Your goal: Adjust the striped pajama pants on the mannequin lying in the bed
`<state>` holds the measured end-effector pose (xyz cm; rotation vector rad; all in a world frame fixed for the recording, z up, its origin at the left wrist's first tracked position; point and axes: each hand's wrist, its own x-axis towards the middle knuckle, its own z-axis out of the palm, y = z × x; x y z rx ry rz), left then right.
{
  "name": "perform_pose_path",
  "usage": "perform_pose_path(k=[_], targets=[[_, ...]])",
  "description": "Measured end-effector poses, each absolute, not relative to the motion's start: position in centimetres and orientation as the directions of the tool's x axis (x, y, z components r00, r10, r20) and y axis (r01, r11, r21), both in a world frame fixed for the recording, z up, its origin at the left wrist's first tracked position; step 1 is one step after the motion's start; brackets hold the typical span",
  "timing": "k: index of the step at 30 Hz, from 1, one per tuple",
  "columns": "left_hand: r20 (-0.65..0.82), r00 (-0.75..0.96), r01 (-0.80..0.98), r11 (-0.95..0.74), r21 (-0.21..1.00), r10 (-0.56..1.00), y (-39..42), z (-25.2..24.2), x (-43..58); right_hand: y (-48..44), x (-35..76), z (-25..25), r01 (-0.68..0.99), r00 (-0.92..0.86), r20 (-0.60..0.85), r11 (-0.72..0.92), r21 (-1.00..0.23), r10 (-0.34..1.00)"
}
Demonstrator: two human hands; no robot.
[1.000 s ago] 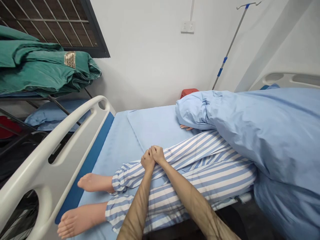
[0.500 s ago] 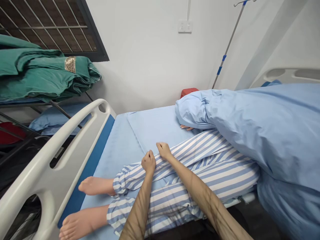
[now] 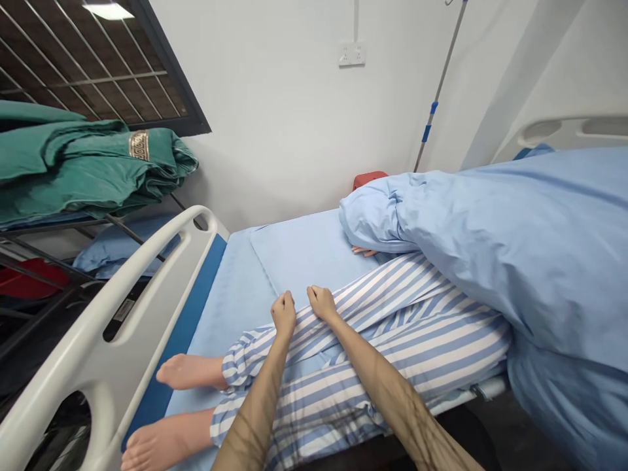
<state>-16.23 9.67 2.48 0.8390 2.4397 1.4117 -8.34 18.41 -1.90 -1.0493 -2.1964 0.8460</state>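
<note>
A manikin lies on the bed in blue-and-white striped trousers (image 3: 441, 350), its bare feet (image 3: 164, 439) sticking out near the footboard. My left hand (image 3: 283, 314) is curled into a fist over the far trouser leg, around the shin. Close beside it on the right, my right hand (image 3: 322, 303) is also a fist, nearer the knee. No object shows in either fist. Whether the fists touch the cloth or hover just above it, I cannot tell. The manikin's fingers (image 3: 364, 251) peek out from under a folded blue quilt (image 3: 490, 222).
A pale plastic footboard (image 3: 147, 268) rises at the left end of the bed sheet (image 3: 304, 242). Beyond it stands a rack with green folded cloth (image 3: 88, 170). An IV pole (image 3: 441, 85) and a red object (image 3: 369, 178) are by the wall.
My left fist has shifted slightly left, widening the gap to the right fist. The right fist sits slightly lower in the picture. The camera view has tilted a little.
</note>
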Motion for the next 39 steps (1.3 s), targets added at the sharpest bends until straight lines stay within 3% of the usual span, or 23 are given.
perform_pose_path(k=[6,12,17,21,26,39], targets=[[0.212,-0.852,0.389,0.31,0.868,0.478,12.9,4.9,-14.0,18.5,-8.3,-2.2,0.471,-0.533,0.203,0.487,-0.736,0.821],[0.102,-0.89,0.376,0.59,0.714,0.444,13.4,0.0,-12.3,19.0,-8.5,-2.4,0.379,-0.483,0.204,0.414,-0.828,0.851],[0.064,-0.873,0.403,0.641,0.653,0.484,13.1,-0.1,-12.3,19.1,-8.5,-2.3,0.297,-0.507,0.17,0.356,-0.886,0.845],[0.072,-0.863,0.432,0.657,0.617,0.5,13.1,0.5,-12.1,19.7,-8.1,0.4,0.262,-0.535,0.152,0.334,-0.906,0.831],[0.112,-0.857,0.461,0.652,0.602,0.503,13.1,0.4,-12.0,21.9,-7.3,5.3,0.165,-0.545,0.304,0.456,-0.874,0.781],[0.095,-0.871,0.419,0.627,0.657,0.482,13.5,-0.5,-12.2,23.6,-2.8,-0.7,0.553,-0.561,0.219,0.558,-0.619,0.799]])
